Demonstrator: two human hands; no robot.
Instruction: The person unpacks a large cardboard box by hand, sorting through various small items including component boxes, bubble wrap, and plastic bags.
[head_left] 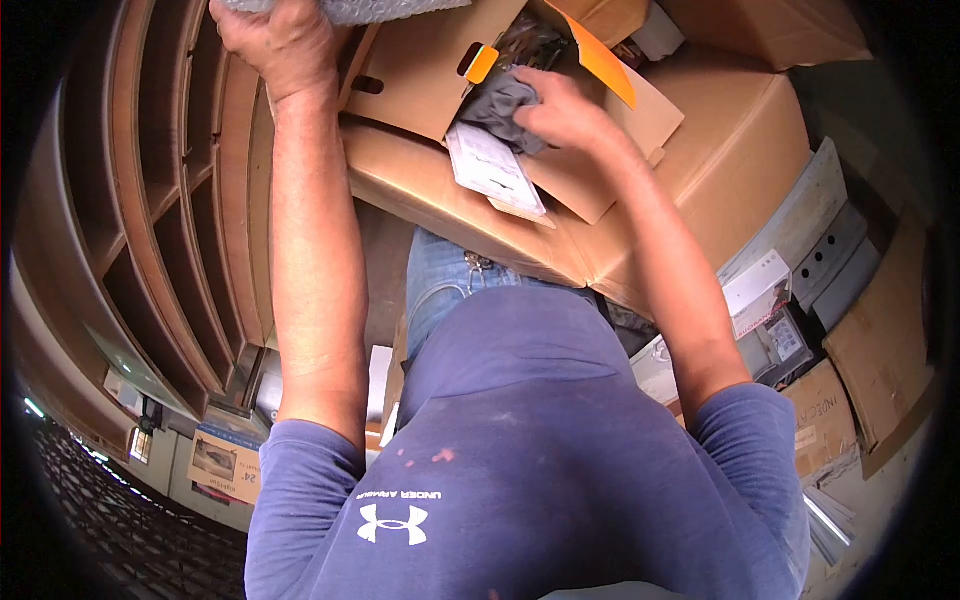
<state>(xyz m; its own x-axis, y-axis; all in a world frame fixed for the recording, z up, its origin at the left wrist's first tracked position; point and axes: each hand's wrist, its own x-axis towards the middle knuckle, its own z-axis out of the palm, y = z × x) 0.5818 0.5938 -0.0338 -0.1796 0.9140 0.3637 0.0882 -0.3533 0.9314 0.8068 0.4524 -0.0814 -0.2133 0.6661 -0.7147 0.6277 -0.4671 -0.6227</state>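
My left hand (280,42) is closed at the top left on bubble wrap (385,10). Whether the wrap has something inside is out of sight, since most of it lies beyond the upper edge. At the mouth of an open cardboard box (425,65), my right hand (562,108) pinches a crumpled dark grey cloth (500,108). Just below the cloth a white printed card or blister pack (495,170) leans out over the flaps. An orange-lined flap (600,62) stands up beside my right hand. Dark contents in the box are too shaded to name.
The open box rests on a larger carton (740,120) in front of me. Wooden shelving (165,190) curves along the left. At the right are a white box (757,290), folded cardboard (880,340) and grey metal parts (840,255). A printed carton (222,460) stands lower left.
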